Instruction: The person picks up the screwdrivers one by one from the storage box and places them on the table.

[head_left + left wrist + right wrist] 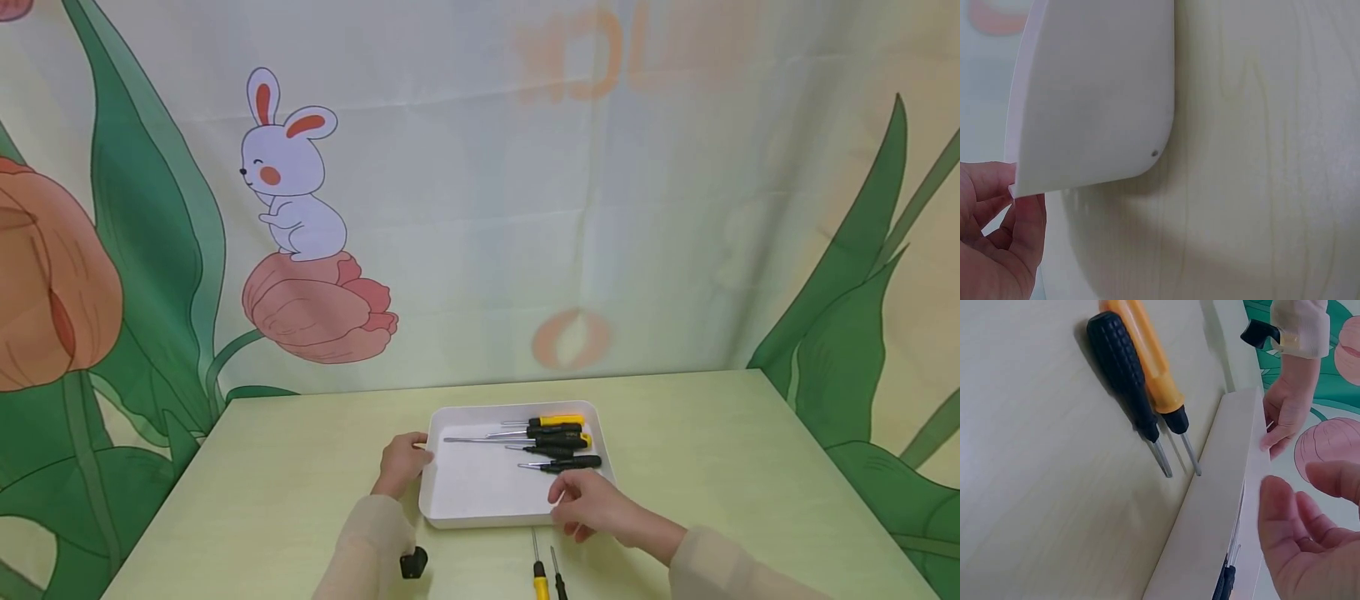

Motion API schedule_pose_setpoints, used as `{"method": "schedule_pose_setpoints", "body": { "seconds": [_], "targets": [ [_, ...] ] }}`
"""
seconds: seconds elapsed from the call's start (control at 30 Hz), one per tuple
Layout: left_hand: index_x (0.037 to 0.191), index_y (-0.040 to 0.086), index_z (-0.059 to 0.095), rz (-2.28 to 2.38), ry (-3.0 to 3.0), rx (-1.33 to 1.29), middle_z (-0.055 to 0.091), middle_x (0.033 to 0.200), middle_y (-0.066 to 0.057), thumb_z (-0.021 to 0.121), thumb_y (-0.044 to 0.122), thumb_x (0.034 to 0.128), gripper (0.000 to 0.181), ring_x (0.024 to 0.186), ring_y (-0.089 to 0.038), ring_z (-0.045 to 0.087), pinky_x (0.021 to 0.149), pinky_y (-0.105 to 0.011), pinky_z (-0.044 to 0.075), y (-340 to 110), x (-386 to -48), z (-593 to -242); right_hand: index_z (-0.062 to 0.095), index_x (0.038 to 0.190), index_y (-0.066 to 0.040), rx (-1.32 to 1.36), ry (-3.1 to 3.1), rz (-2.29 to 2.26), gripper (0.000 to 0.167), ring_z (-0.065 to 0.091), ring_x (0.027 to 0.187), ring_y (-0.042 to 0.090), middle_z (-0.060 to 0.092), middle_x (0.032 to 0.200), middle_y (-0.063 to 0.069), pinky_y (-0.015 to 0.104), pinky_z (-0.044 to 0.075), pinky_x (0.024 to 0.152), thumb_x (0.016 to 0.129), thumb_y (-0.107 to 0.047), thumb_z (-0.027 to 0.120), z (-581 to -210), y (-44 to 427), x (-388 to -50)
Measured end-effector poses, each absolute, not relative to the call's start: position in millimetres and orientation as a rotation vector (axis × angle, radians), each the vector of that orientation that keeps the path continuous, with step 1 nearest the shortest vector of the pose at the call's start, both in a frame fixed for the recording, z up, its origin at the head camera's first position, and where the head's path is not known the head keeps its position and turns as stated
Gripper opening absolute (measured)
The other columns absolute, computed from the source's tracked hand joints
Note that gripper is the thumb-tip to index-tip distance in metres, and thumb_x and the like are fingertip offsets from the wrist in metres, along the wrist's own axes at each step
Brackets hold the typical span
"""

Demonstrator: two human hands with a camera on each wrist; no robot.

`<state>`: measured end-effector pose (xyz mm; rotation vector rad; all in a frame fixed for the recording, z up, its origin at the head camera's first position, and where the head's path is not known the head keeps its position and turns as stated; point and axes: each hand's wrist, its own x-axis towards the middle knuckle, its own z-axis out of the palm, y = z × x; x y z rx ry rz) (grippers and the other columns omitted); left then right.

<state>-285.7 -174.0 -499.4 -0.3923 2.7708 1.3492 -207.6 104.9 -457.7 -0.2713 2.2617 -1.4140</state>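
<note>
Across the pale table (pixel 690 450), right in front of you, lies the white tray (pixel 487 492), the biggest thing to handle. It looks thin-walled, stiff and light, likely a bit slick, so take it by the rim at two opposite sides and hold it level; loose tools could slide if it tips. Your left grip (pixel 402 462) pinches the rim at the left side. Your right grip (pixel 588 504) is parted and holds nothing, by the near right corner; whether it brushes the rim you cannot tell.

Inside, toward the right, lies a row of screwdrivers (pixel 562 443), handles rightward. On the table in front of the tray lie two more: a yellow screwdriver (pixel 541 585) and, just beside it, a smaller black screwdriver (pixel 560 588). They should feel rigid and sturdy; take them by the handle, as the metal shafts are slim and probably slippery.

Only the head view gives you the whole row in the tray, but it cuts off both loose handles. The right wrist view shows you the black one's ribbing. The left wrist view alone reveals thumb and fingers on either side of the rim, plus a tiny dark spot (pixel 1155 153) low on the tray's outer wall.
</note>
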Motion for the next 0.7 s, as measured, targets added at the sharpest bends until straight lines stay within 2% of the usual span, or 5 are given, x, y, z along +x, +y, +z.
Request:
{"method": "schedule_pose_setpoints", "body": {
  "seconds": [0.13,0.3,0.5,0.7],
  "targets": [
    [0.11,-0.003,0.059,1.349,2.771,-0.394,0.063,0.094,-0.018,0.057,0.004,0.0776,0.033,0.075,-0.019,0.06,0.059,-0.025,0.049,-174.1,-285.8,-499.6,0.055,0.09,0.002,-0.339,2.363,-1.463,0.015,0.052,0.056,0.013,0.051,0.066,0.003,0.025,0.047,0.048,0.077,-0.004,0.06,-460.8,101.0,-216.5],
    [0.111,-0.002,0.058,1.356,2.768,-0.392,0.063,0.095,-0.018,0.057,0.004,0.0783,0.033,0.076,-0.019,0.06,0.06,-0.026,0.05,-174.3,-286.2,-500.5,0.056,0.086,-0.003,-0.383,2.558,-1.396,0.01,0.047,0.058,0.013,0.05,0.069,0.002,0.023,0.043,0.05,0.077,-0.003,0.06,-465.8,98.4,-228.0],
    [0.11,-0.001,0.059,1.364,2.772,-0.402,0.064,0.094,-0.017,0.058,0.004,0.0779,0.033,0.074,-0.018,0.06,0.059,-0.025,0.049,-174.8,-288.2,-503.0,0.058,0.085,-0.002,-0.389,2.729,-1.284,0.012,0.044,0.067,0.013,0.051,0.071,0.0,0.021,0.039,0.058,0.074,-0.001,0.062,-473.9,96.1,-241.5],
    [0.109,-0.001,0.06,1.353,2.779,-0.405,0.064,0.092,-0.016,0.058,0.004,0.0773,0.032,0.073,-0.018,0.059,0.059,-0.026,0.049,-176.1,-289.1,-504.3,0.059,0.086,-0.003,-0.413,2.832,-1.163,0.014,0.045,0.069,0.013,0.053,0.073,0.001,0.025,0.042,0.063,0.073,0.001,0.063,-483.5,95.8,-251.6]
  ]
}}
